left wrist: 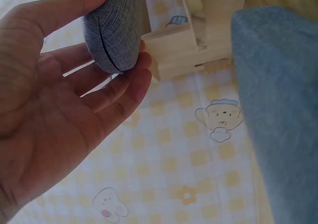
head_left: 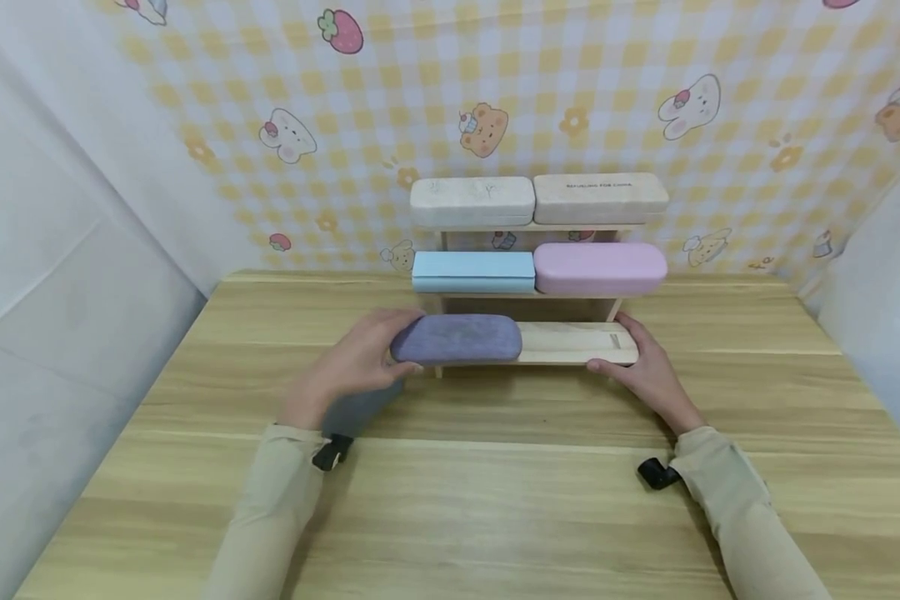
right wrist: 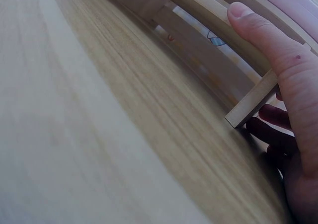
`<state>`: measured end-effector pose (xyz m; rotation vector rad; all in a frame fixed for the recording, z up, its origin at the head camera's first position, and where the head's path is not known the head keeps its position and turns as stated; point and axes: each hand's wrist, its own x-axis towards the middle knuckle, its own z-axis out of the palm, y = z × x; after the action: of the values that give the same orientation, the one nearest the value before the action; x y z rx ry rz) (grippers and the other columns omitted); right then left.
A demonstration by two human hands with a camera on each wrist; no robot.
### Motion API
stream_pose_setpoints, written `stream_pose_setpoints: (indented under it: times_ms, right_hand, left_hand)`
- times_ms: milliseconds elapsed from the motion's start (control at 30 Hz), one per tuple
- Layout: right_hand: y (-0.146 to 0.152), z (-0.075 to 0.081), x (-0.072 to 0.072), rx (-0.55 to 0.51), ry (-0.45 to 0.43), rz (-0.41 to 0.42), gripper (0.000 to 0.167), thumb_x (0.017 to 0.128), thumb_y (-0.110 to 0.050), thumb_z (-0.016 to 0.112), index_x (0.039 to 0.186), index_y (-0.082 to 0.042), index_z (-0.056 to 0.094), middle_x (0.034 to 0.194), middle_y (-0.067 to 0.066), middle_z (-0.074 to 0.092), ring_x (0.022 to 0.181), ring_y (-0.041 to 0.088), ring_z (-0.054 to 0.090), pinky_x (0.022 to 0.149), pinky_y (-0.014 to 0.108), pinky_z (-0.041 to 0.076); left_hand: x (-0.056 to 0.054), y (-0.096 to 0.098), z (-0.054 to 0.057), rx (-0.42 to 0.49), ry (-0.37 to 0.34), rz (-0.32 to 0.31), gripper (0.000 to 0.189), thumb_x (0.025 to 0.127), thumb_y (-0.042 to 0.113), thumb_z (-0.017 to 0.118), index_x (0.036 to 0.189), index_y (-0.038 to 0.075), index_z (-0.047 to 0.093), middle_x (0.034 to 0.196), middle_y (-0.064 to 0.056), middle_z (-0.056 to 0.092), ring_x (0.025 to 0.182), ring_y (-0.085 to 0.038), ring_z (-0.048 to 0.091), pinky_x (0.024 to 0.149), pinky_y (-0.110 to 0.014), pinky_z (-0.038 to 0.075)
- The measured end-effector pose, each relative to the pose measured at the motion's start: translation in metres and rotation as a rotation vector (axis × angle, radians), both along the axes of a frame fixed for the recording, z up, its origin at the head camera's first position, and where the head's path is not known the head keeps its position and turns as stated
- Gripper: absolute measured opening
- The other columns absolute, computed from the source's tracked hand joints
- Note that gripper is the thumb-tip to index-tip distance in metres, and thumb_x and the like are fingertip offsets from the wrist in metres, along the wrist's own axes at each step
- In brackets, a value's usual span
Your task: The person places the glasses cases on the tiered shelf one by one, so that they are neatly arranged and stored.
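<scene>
A three-tier wooden rack (head_left: 570,342) stands on the table. On the left half of its lowest tier lies a purple-grey fabric glasses case (head_left: 457,338). My left hand (head_left: 360,358) holds the outer end of that case, thumb on the near side and fingers on the far side. In the left wrist view the seam of the glasses case (left wrist: 117,30) faces my palm. My right hand (head_left: 648,371) grips the right end of the lowest tier, thumb along its front edge (right wrist: 248,47). A blue-grey fabric glasses case (head_left: 360,408) lies on the table, partly hidden under my left wrist.
The middle tier carries a light blue glasses case (head_left: 474,273) and a pink one (head_left: 600,268). Up on the top tier sit two cream cases, the left (head_left: 472,202) and the right (head_left: 600,198). A yellow checked cloth (head_left: 390,100) hangs behind the wood-grain table (head_left: 495,517).
</scene>
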<state>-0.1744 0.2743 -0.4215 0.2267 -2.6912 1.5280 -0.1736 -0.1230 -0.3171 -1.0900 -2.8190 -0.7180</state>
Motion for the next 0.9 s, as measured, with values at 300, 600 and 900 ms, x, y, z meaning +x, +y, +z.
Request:
stream_pose_setpoints:
  times_ms: [300,600,900]
  right_hand:
    - [0.005,-0.011,-0.003,-0.001,0.003,-0.008,0.096,0.074,-0.027,0.08,0.147,-0.004,0.022,0.141,0.024,0.033,0.126,0.04,0.031,0.101,0.057,0.024]
    - [0.006,-0.014,0.001,-0.022,0.005,-0.023,0.097,0.074,-0.027,0.08,0.147,-0.002,0.021,0.141,0.024,0.033,0.127,0.041,0.031,0.101,0.057,0.024]
    - [0.006,-0.012,-0.003,-0.018,0.019,0.001,0.095,0.074,-0.026,0.08,0.147,-0.006,0.023,0.142,0.02,0.033,0.126,0.038,0.033,0.1,0.057,0.026]
  left_hand:
    - [-0.014,0.012,-0.014,-0.014,-0.051,0.013,0.067,0.074,0.016,0.079,0.13,-0.004,0.048,0.126,-0.019,0.054,0.116,-0.033,0.048,0.101,-0.043,0.035]
    - [-0.022,0.015,-0.02,-0.018,-0.075,-0.006,0.069,0.075,0.018,0.078,0.132,-0.002,0.046,0.128,-0.019,0.052,0.116,-0.033,0.047,0.101,-0.043,0.034]
    - [-0.024,0.011,-0.024,0.016,-0.119,0.026,0.07,0.077,0.019,0.076,0.136,-0.001,0.043,0.133,-0.019,0.047,0.122,-0.033,0.043,0.105,-0.043,0.03]
